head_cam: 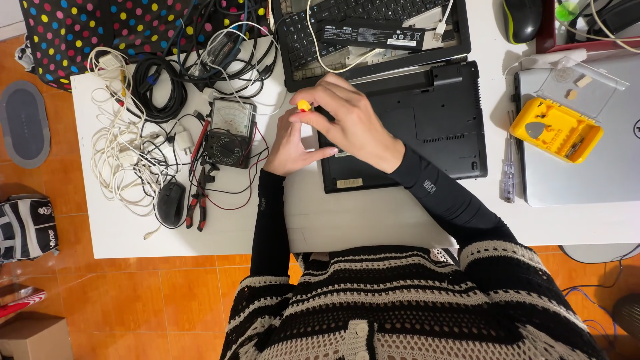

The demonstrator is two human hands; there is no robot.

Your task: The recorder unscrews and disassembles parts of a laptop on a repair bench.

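A black laptop lies upside down on the white table. My right hand is closed around a small screwdriver with a yellow and orange top, held upright over the laptop's left edge. My left hand sits just below it, fingers curled against the tool's lower part at the laptop's left edge; the tip is hidden by my hands.
A black keyboard frame with a battery on it lies behind the laptop. A multimeter, pliers, a black mouse and tangled cables lie left. A yellow bit case rests on a silver laptop; a tester screwdriver lies beside it.
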